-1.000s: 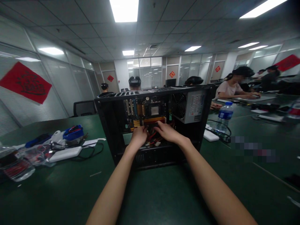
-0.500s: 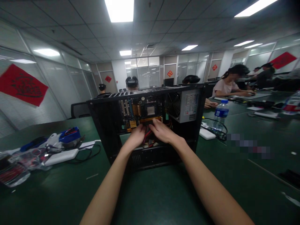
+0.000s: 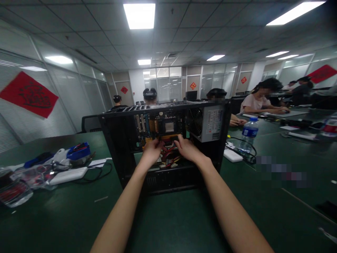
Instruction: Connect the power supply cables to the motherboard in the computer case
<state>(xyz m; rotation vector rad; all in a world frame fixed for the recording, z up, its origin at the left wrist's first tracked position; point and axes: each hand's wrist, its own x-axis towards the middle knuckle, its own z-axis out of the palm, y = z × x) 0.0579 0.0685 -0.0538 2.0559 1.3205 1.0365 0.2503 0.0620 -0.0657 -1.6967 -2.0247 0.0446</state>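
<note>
While a green table [image 3: 168,225] bore it, a black computer case [image 3: 172,179] stood open

As the case's open side faced the wearer, the motherboard [image 3: 162,119] showed within, upright. A metal power supply [image 3: 212,123] sat in the upper right corner, beside the motherboard. Outside, to the right, a blue-capped water bottle [image 3: 249,135] stood on the table near the case. Inside, by the motherboard's lower edge, the left hand [image 3: 151,153] bent its fingers in beside tangled red and dark cables [image 3: 168,154]; the right hand [image 3: 188,149] curled its own on the cables' other side. The two hands were apart, yet whether either was closed on a cable could not be told. Above them, a silver-topped processor [image 3: 169,126] sat on the motherboard; below, a white plug [image 3: 174,165] lay among the cables.
</note>
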